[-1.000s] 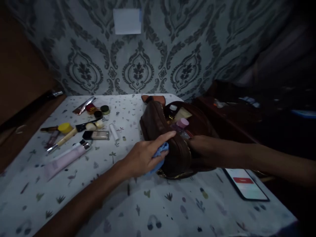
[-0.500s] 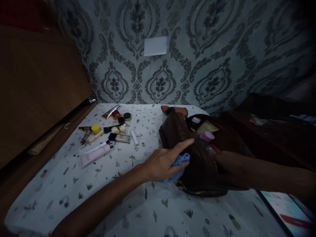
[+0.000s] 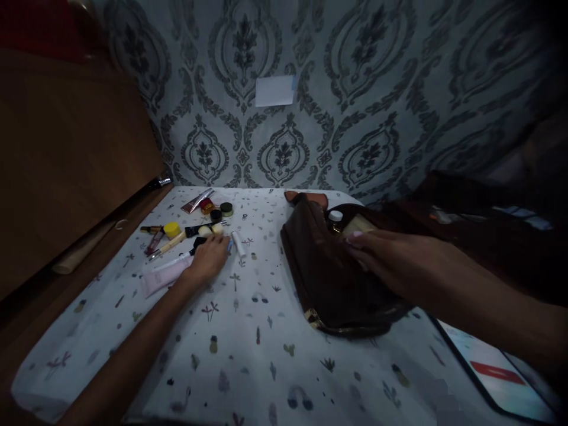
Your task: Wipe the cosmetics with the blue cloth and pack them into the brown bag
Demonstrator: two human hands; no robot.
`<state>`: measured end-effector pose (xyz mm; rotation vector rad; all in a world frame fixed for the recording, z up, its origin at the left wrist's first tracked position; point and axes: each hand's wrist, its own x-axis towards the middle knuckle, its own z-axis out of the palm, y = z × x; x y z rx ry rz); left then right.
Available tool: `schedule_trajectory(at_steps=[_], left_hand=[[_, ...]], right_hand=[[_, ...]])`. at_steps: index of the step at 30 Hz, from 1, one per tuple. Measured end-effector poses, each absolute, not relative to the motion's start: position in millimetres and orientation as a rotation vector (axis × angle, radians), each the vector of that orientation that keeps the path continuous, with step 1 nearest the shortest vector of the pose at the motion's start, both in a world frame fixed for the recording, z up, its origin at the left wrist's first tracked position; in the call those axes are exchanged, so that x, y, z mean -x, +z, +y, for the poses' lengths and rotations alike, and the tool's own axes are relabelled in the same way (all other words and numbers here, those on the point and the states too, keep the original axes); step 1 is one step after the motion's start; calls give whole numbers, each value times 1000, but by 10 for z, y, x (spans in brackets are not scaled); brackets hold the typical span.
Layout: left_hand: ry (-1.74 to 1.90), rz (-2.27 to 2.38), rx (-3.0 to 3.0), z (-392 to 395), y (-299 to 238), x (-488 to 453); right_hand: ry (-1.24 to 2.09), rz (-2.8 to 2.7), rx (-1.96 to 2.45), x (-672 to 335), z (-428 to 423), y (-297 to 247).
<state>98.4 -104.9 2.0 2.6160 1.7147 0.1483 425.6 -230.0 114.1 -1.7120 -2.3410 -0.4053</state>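
Observation:
My left hand (image 3: 212, 259) reaches over the makeup at the left, its fingers curled down on a dark-capped foundation bottle (image 3: 199, 241) that they mostly cover. A sliver of blue cloth (image 3: 229, 245) shows at those fingertips. My right hand (image 3: 381, 251) is closed at the mouth of a brown leather bag (image 3: 317, 266), with a bit of a pink cap (image 3: 354, 236) at its fingertips; whatever lies below is hidden. Inside the bag stand a white-capped bottle (image 3: 336, 217) and a beige item (image 3: 358, 225).
Around my left hand lie a pink tube (image 3: 164, 278), a white tube (image 3: 238, 244), a makeup brush (image 3: 168, 244), a yellow-lidded jar (image 3: 171, 229) and small dark jars (image 3: 226, 209). A lit phone (image 3: 497, 367) rests at right. A wooden panel (image 3: 75, 171) borders the left side.
My left hand has moved left from the bag's side to the foundation bottle, taking the blue cloth along. My right hand has come up out of the bag to its opening.

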Motion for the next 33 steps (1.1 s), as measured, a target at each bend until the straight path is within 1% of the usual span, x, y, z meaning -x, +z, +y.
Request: schedule_trajectory(at_steps=[3, 5, 6, 10, 12, 14, 16, 18, 20, 23, 28, 33], left_hand=[[73, 1647, -2668, -1064, 20, -947], [42, 1585, -2709, -1075, 45, -918], [31, 1555, -2733, -1086, 57, -906], [21, 1447, -2889, -1192, 94, -925], [82, 1420, -2927, -1276, 112, -980], [272, 1425, -2848, -1373, 143, -1054], [553, 1434, -2631, -1476, 184, -1136], [744, 1392, -2362, -1574, 220, -1216], [794, 1343, -2179, -1642, 230, -1284], [776, 1328, -2066, -1653, 169, -1341], [726, 1319, -1951, -1501, 12, -1297], [719, 1373, -1895, -1413, 31, -1204]], right_hand=[[-329, -2259, 1304, -3855, -2506, 1216], [-114, -2254, 1053, -3584, -2617, 1084], [28, -2271, 999, -3459, -2646, 963], [544, -2142, 1098, -3060, -2537, 258], [828, -1899, 1216, -2924, -2385, -98], [1139, -1546, 1250, -2827, -2249, -361], [1324, -1301, 1140, -2762, -2182, -497], [1389, -1197, 997, -2717, -2196, -520], [1445, -1161, 890, -2682, -2252, -486], [1559, -1099, 845, -2653, -2308, -441], [1681, -971, 898, -2703, -2285, -402], [1816, -871, 782, -2783, -2300, -287]])
